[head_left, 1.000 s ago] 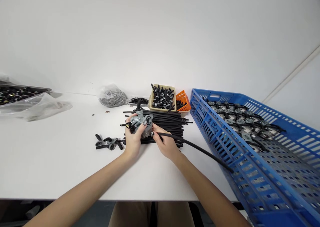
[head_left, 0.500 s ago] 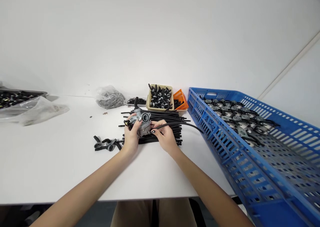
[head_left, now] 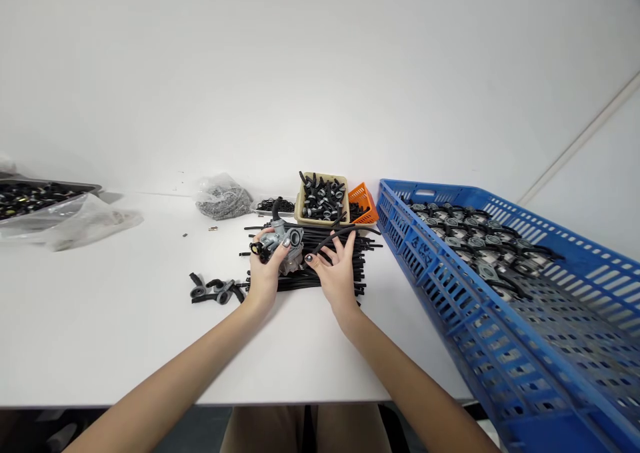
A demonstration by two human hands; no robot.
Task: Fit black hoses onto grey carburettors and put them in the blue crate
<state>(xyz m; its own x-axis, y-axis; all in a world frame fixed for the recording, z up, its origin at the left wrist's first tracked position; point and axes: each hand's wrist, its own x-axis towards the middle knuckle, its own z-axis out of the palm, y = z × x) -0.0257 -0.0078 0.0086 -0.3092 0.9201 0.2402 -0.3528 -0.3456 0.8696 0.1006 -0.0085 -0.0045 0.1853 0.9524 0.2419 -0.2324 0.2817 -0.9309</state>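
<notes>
My left hand [head_left: 265, 273] is closed around a grey metal carburetor [head_left: 283, 243] with a black elbow on top, held just above the white table. Beside it, my right hand [head_left: 337, 273] has its fingers spread, and a black rubber hose [head_left: 334, 234] arches over them from the carburetor's side. Whether the thumb and forefinger pinch the hose I cannot make out. Both hands hover over a pile of straight black hoses [head_left: 330, 256].
A blue crate [head_left: 505, 320] with several carburetors stands at the right. Behind the pile sit a beige box [head_left: 323, 200] of black parts and an orange basket [head_left: 363, 196]. Loose grey clips [head_left: 215, 288] lie left; plastic bags [head_left: 223, 196] and a tray [head_left: 35, 196] farther left.
The black hose that trailed toward the blue crate has swung up and left over the pile. My right hand has gone from pinching its end to fingers spread. The carburetor stays in my left hand.
</notes>
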